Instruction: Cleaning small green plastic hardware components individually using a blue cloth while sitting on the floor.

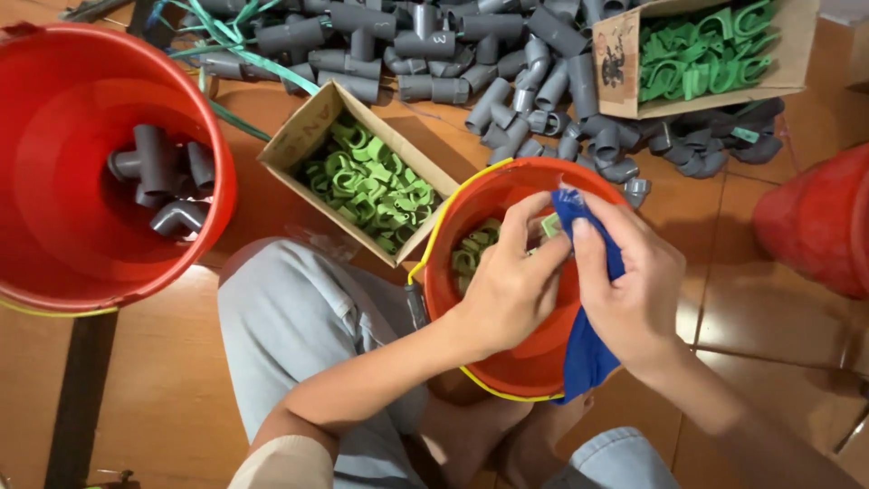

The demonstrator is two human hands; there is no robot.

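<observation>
Over the small orange bucket (534, 362) held between the knees, the left hand (511, 285) pinches 1 pale green clip (550, 225) in closed fingers, while the right hand (634, 294) grips 1 blue cloth (584, 349) against it. Beyond stand 2 cardboard boxes (299, 136) of green clips, 1 large red bucket (54, 263) holding about 4 grey fittings (158, 172), and a grey fitting pile (507, 63) on the floor.

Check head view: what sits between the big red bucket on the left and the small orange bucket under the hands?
An open cardboard box of green plastic clips lies between the big red bucket and the small orange bucket.
</observation>
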